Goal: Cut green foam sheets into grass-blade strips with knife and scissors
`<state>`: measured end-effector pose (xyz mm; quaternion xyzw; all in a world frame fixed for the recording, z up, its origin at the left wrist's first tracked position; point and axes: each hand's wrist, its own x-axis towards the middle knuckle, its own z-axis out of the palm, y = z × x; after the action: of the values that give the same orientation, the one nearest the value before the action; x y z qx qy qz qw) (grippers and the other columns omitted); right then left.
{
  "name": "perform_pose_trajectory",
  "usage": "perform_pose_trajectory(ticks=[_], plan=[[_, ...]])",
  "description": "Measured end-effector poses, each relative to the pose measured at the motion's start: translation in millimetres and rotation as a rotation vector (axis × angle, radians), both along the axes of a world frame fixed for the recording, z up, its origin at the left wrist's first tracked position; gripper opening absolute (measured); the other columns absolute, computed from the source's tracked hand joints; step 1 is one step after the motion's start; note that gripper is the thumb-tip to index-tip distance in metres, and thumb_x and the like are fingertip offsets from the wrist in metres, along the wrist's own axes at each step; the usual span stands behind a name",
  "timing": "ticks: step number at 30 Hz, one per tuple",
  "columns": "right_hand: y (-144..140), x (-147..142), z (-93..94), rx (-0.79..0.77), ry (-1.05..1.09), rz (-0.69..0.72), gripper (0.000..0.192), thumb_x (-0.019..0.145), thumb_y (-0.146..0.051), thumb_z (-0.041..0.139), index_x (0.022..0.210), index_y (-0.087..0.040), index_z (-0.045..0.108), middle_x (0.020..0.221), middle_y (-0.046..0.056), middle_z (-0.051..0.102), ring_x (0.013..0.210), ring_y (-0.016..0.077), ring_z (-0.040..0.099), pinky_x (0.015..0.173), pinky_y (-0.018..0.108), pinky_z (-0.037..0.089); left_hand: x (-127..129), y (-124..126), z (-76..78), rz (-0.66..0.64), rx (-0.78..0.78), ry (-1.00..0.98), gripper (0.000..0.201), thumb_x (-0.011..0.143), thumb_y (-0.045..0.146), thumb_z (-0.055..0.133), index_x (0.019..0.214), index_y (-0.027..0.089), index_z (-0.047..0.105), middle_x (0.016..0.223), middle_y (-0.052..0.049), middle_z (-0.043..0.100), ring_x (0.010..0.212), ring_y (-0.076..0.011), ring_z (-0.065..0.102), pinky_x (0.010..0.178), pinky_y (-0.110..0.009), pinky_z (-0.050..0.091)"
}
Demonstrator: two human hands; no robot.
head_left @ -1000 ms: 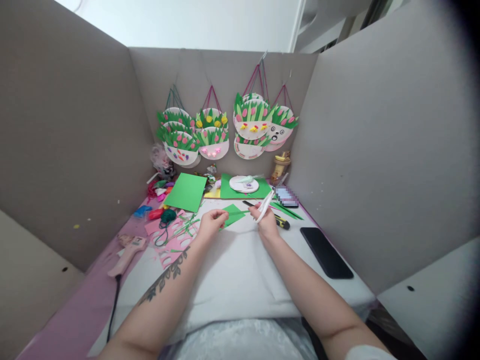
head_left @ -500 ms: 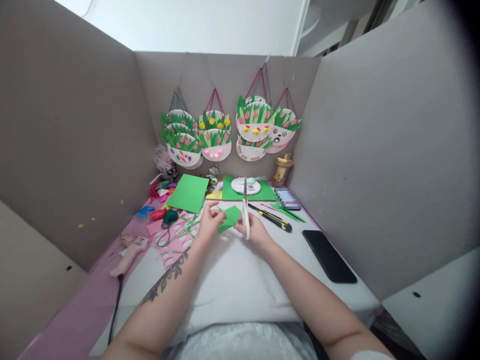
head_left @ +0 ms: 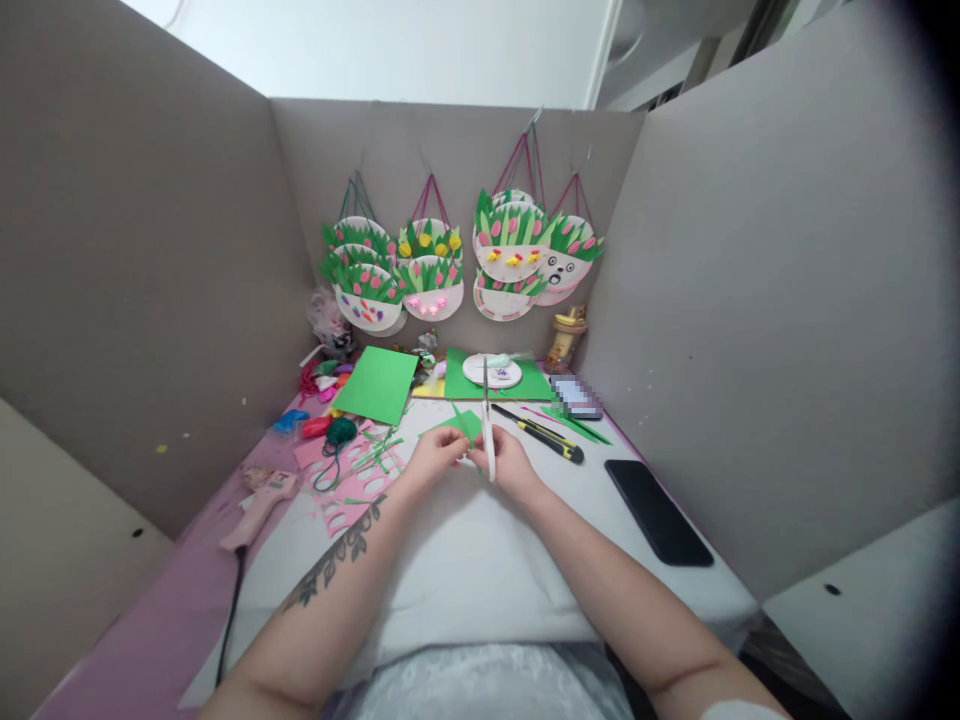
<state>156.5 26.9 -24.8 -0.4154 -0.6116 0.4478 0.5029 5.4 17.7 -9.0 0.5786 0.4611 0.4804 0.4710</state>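
Where hands meet, green paper [head_left: 463, 424] half hidden; scissors [head_left: 488, 440] edge-on.

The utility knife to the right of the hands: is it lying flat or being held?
Lying flat. The utility knife rests on the white tabletop, apart from both hands; the right hand holds white scissors instead.

Both hands [head_left: 472, 462] together, fingers curled

On the table [head_left: 465, 560], the paper sheet [head_left: 375, 384] lies left of the plate [head_left: 492, 372]. The knife [head_left: 541, 434] lies right of the hands, the phone [head_left: 658, 512] further right. The glue gun [head_left: 259, 503] lies at the left edge, the paper baskets [head_left: 457, 258] on the wall behind.
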Motion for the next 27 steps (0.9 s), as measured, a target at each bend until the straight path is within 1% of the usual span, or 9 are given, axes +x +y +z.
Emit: perform_pose_trajectory(ticks=[2,6,9,11,17,21,27], plan=[[-2,2,1.7,-0.036,0.01,0.071,0.026,0.061,-0.032,0.073,0.074,-0.018,0.055,0.06,-0.003,0.058,0.052,0.0115,0.051,0.051,0.023,0.04,-2,0,3.6,0.031,0.013,0.002,0.02,0.067,0.034,0.063,0.063,0.015,0.057,0.056,0.003,0.052,0.052,-0.0084,0.047,0.051,-0.02,0.038],[-8,5,5.6,-0.181,-0.009,0.298,0.033,0.068,-0.046,0.068,0.073,-0.016,0.056,0.062,0.001,0.061,0.048,0.0118,0.053,0.045,0.023,0.039,-11,3,13.3,0.127,0.033,-0.095,0.022,0.07,0.037,0.06,0.064,0.017,0.052,0.055,0.005,0.048,0.048,-0.0072,0.043,0.048,-0.02,0.036],[-13,4,5.9,-0.277,-0.046,0.419,0.04,0.066,-0.053,0.067,0.072,-0.016,0.056,0.063,0.001,0.059,0.047,0.0117,0.055,0.043,0.022,0.041,-17,4,19.6,0.18,0.064,-0.177,0.025,0.072,0.04,0.06,0.065,0.017,0.05,0.058,0.004,0.049,0.05,-0.0075,0.045,0.048,-0.019,0.037],[-15,3,5.0,-0.304,-0.054,0.467,0.041,0.064,-0.054,0.069,0.074,-0.015,0.057,0.063,0.0,0.059,0.048,0.0115,0.056,0.045,0.022,0.043,-21,4,22.2,0.196,0.082,-0.201,0.026,0.073,0.041,0.059,0.065,0.017,0.05,0.06,0.003,0.05,0.052,-0.0077,0.046,0.048,-0.019,0.038],[-20,4,9.8,-0.329,-0.086,0.533,0.04,0.062,-0.051,0.072,0.074,-0.015,0.058,0.062,0.0,0.058,0.05,0.0122,0.058,0.047,0.023,0.045,-24,3,25.1,0.242,0.099,-0.234,0.027,0.074,0.042,0.06,0.067,0.018,0.047,0.06,0.003,0.05,0.052,-0.0076,0.046,0.047,-0.018,0.038],[-22,4,14.3,-0.34,-0.094,0.561,0.037,0.063,-0.048,0.072,0.074,-0.015,0.059,0.061,0.0,0.058,0.05,0.0122,0.057,0.048,0.023,0.045,-24,3,26.3,0.272,0.108,-0.201,0.03,0.074,0.044,0.059,0.065,0.018,0.046,0.057,0.004,0.049,0.048,-0.0072,0.044,0.045,-0.019,0.037],[-20,3,9.0,-0.335,-0.112,0.546,0.037,0.063,-0.049,0.069,0.073,-0.015,0.057,0.059,-0.001,0.056,0.049,0.012,0.056,0.046,0.022,0.045,-23,3,23.8,0.289,0.137,-0.147,0.026,0.077,0.04,0.056,0.066,0.019,0.047,0.056,0.005,0.049,0.046,-0.0072,0.043,0.045,-0.019,0.036]])
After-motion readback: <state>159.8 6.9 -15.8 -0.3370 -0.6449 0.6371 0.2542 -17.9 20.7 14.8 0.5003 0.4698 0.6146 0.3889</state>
